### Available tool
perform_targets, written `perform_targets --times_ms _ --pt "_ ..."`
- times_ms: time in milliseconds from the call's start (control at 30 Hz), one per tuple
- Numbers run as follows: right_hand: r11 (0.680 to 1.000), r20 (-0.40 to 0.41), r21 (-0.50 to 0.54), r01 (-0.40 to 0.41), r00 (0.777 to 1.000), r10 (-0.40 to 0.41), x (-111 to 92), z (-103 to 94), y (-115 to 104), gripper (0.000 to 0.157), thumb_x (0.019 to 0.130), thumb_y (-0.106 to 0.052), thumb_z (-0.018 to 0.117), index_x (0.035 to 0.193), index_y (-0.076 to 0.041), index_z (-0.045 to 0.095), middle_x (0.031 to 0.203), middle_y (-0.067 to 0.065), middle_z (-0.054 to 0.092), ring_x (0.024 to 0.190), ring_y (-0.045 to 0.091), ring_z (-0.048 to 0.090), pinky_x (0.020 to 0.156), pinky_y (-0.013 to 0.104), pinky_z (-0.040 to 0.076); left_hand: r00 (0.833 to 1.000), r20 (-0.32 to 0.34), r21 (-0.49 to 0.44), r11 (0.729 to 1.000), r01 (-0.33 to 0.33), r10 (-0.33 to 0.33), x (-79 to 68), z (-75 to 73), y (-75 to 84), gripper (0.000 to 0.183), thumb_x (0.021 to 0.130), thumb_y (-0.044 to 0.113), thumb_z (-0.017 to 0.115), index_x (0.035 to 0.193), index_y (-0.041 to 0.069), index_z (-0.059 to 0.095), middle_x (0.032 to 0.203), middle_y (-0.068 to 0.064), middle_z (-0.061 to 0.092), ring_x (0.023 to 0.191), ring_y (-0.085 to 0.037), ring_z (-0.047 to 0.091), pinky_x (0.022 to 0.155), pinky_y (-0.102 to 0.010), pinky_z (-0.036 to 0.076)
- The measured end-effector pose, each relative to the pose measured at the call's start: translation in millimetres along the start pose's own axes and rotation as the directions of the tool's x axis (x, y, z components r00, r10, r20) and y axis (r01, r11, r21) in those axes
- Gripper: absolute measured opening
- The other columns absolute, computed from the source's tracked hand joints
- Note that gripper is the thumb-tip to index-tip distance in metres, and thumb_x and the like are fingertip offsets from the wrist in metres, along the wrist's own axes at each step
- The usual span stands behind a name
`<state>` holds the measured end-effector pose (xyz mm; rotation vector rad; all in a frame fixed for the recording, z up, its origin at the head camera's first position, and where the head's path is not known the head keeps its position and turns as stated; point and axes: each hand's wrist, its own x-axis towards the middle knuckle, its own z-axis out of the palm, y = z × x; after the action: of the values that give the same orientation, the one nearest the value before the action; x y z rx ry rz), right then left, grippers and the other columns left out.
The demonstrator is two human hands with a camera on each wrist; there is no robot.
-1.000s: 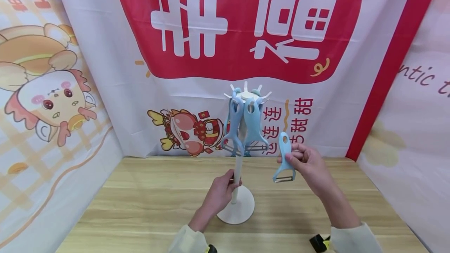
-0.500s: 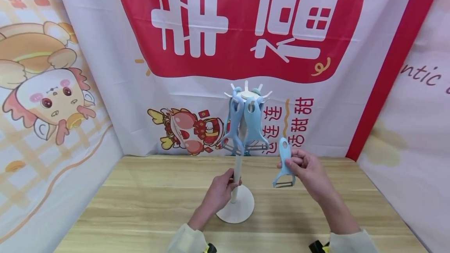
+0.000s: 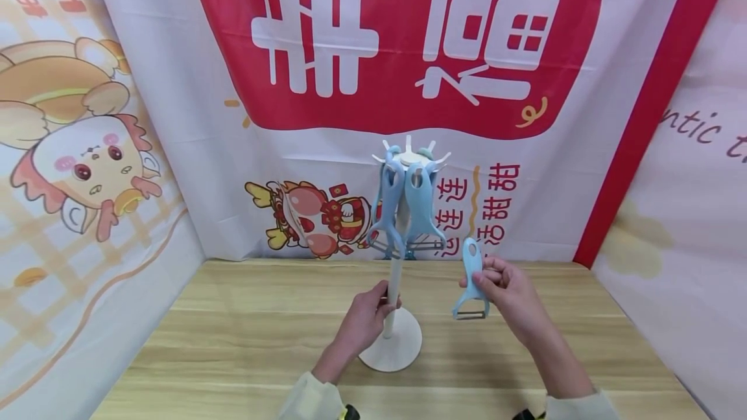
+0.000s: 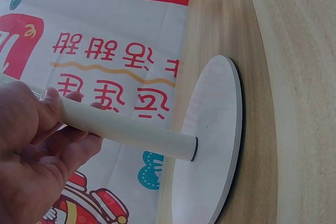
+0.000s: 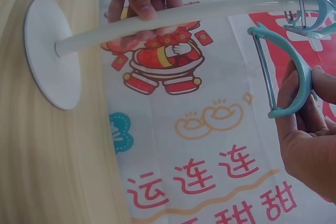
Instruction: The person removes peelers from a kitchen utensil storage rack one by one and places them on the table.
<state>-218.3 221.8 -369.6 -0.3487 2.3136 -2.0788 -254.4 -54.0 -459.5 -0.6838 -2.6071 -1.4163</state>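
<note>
One light-blue peeler (image 3: 469, 288) is pinched between the thumb and fingers of my right hand (image 3: 513, 293), to the right of a white stand (image 3: 393, 271) and above the table (image 3: 245, 329), apart from both. The fingers of my left hand (image 3: 365, 317) are curled around the pole of this stand, well below its pronged top (image 3: 409, 158), where several other blue peelers (image 3: 419, 206) hang. I judge that the step in hand is carrying a single peeler near the stand; from the pictures I cannot tell if it goes toward the prongs or away from them. In either case, the next move calls for a steady pole and a firm pinch on the handle, with the metal blade (image 5: 264, 72) turned away from the fingers. The held peeler has a slim handle with an oval hole at the upper end, and it widens downward into a fork which carries the blade. It looks smooth, like plastic, and stands almost upright, only slightly tilted.
</note>
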Motion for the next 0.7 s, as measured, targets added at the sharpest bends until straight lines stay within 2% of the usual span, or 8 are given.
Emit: perform_targets --times_ms 300,533,700 --pt "1.0 0.003 0.016 -0.001 1.0 0.001 -1 3.4 11 0.037 0.1 -0.017 0.06 0.124 0.009 0.05 0.092 -0.008 0.077 0.088 0.006 0.072 0.083 0.019 0.058 1.0 0.001 -0.017 1.0 0.026 -0.026 -1.3 -0.1 0.6 0.016 0.1 0.006 0.056 0.113 0.015 0.059 0.102 0.001 0.07 0.104 -0.018 0.069 0.096 -0.043 0.058" --pt "0.998 -0.014 -0.005 -0.07 0.997 0.07 -4 3.5 15 0.036 0.1 -0.018 0.06 0.124 0.007 0.051 0.092 -0.007 0.077 0.088 0.005 0.07 0.083 0.02 0.058 1.0 0.004 -0.029 0.999 0.025 -0.025 -1.3 -0.2 1.5 0.015 0.1 0.006 0.056 0.112 0.015 0.059 0.102 0.002 0.07 0.103 -0.017 0.068 0.096 -0.043 0.058" --pt "0.997 -0.02 0.009 -0.08 0.997 0.08 -6 3.6 18 0.036 0.101 -0.018 0.06 0.123 0.008 0.05 0.092 -0.007 0.077 0.089 0.006 0.07 0.083 0.021 0.058 1.0 0.001 -0.026 0.999 0.028 -0.028 -0.7 -0.5 1.7 0.016 0.1 0.006 0.056 0.112 0.015 0.059 0.102 0.002 0.07 0.103 -0.017 0.068 0.096 -0.043 0.058"
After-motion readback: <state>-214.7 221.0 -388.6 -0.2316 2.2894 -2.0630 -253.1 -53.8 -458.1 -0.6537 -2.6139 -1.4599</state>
